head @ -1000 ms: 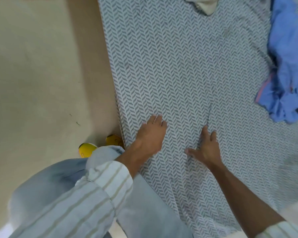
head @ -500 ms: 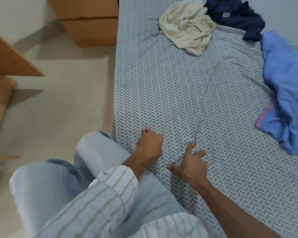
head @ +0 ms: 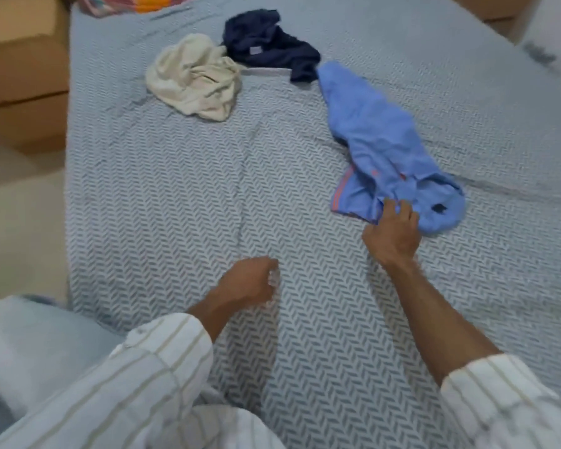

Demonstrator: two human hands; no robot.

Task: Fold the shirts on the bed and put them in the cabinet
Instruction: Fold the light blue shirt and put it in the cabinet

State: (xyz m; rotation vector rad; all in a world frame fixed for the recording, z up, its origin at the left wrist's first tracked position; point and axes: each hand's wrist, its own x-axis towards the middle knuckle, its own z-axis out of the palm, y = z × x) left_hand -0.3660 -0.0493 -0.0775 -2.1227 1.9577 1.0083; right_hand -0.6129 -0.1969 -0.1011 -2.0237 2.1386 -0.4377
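Three crumpled shirts lie on the bed (head: 162, 196), which has a grey herringbone sheet. A light blue shirt (head: 376, 137) stretches down the right side. A cream shirt (head: 195, 79) is bunched at the upper left, with a navy shirt (head: 266, 43) just behind it. My right hand (head: 394, 233) reaches to the near end of the blue shirt, and its fingertips touch the cloth by the collar. My left hand (head: 250, 281) hovers low over the sheet in the middle, fingers loosely curled, holding nothing.
Wooden furniture (head: 23, 72) stands along the bed's left side, above a pale floor (head: 20, 228). A colourful cloth (head: 127, 3) lies at the head of the bed. My knee in light jeans (head: 30, 345) is at the lower left edge.
The view has tilted up from the bed's edge. My right hand left the sheet and moved right to the blue shirt. My left hand lifted off the sheet and curled.
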